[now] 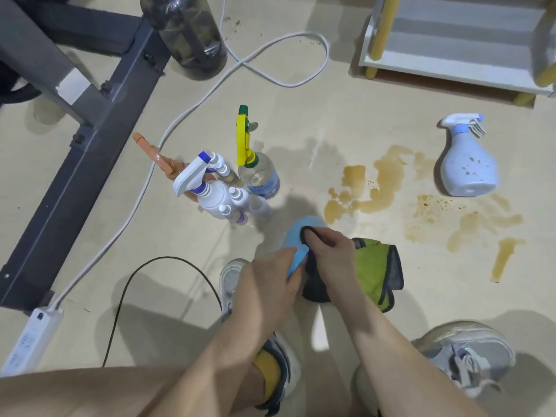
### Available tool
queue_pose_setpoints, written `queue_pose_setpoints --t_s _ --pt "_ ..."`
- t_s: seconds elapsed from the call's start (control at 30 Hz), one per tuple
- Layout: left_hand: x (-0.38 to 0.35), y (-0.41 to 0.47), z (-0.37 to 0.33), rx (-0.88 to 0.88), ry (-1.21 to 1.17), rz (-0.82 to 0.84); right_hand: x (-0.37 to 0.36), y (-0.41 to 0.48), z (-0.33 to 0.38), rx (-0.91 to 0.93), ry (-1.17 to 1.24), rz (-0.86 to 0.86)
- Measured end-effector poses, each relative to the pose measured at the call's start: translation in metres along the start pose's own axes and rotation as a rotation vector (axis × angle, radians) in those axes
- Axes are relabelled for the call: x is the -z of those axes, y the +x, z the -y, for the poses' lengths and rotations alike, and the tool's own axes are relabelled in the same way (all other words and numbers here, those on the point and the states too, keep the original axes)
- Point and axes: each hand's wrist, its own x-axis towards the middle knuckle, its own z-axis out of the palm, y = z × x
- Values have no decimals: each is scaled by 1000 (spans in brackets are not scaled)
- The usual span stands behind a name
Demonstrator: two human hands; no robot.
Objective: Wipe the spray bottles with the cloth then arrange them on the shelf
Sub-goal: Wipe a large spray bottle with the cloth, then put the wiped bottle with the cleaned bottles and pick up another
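My left hand [270,284] grips a light blue spray bottle [296,237] low over the floor. My right hand [331,254] holds the green and dark grey cloth [373,272] and presses a fold of it against that bottle. A cluster of spray bottles stands to the left: a white one with a blue trigger [207,188], a clear one with a yellow trigger [258,173], an orange one [162,161] and several small ones. A pale blue stained spray bottle [467,167] stands alone at right. The white shelf [451,67] with yellow posts is at the top right.
Brown spill stains [376,191] spread over the floor between the bottles. A white cable [210,85] and power strip [30,338] lie at left, beside a dark metal frame [84,145], a large dark bottle [186,31] and a thin black cable [126,296]. My shoes are below.
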Motion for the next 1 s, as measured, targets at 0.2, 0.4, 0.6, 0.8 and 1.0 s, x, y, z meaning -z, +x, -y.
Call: queue_pose_setpoints --t_s 0.2,0.4,0.6,0.8,1.0 --pt "2 -4 14 -227 55 -2 10 71 -11 -106 -335 -138" --pt "64 20 8 -234 139 -136 39 53 -27 -170 -340 -184" --pt "125 81 -44 -123 47 -276 67 27 25 -31 -401 -16" --pt "113 179 -64 -227 450 -241 81 -2 86 92 -197 70" --pt "78 246 -50 -187 609 -69 86 -4 87 310 -655 -133"
